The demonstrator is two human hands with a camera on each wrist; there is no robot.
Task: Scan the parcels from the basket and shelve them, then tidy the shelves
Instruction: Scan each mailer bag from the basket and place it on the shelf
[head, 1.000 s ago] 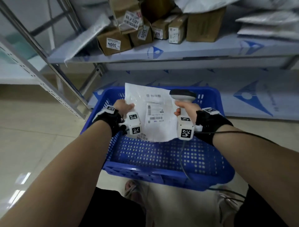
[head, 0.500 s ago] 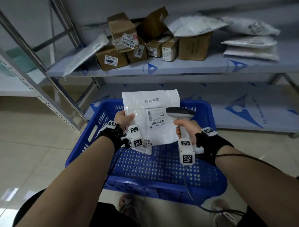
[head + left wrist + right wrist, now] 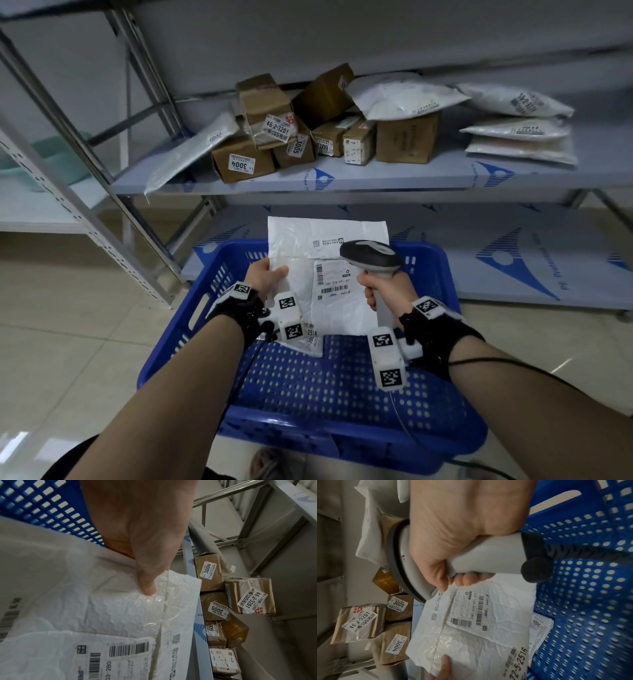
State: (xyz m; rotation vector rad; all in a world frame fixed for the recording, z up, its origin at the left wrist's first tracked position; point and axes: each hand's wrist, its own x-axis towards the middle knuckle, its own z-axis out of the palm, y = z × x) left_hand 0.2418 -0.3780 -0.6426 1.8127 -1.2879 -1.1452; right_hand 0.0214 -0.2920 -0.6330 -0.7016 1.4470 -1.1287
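My left hand (image 3: 265, 277) pinches the left edge of a white bubble mailer (image 3: 329, 281) and holds it up over the blue basket (image 3: 191, 308). In the left wrist view the thumb (image 3: 145, 586) presses on the mailer (image 3: 106, 608). My right hand (image 3: 383, 287) grips the handle of a grey barcode scanner (image 3: 371, 257), whose head hovers over the mailer's printed label (image 3: 334, 281). In the right wrist view the scanner (image 3: 481, 555) sits just above the label (image 3: 471, 614). One more white parcel (image 3: 539, 631) with a 7001 sticker lies in the basket under the mailer.
The middle shelf (image 3: 342, 178) ahead holds several brown boxes (image 3: 243, 161) with number stickers and several white mailers (image 3: 513, 126). A bare lower shelf (image 3: 513, 260) runs behind the basket. Metal uprights (image 3: 85, 192) stand at left. The scanner cable (image 3: 404, 418) trails across the basket.
The view has tilted up, so more of the shelf shows. The mailer now stands more upright, and the scanner head has come over its label.
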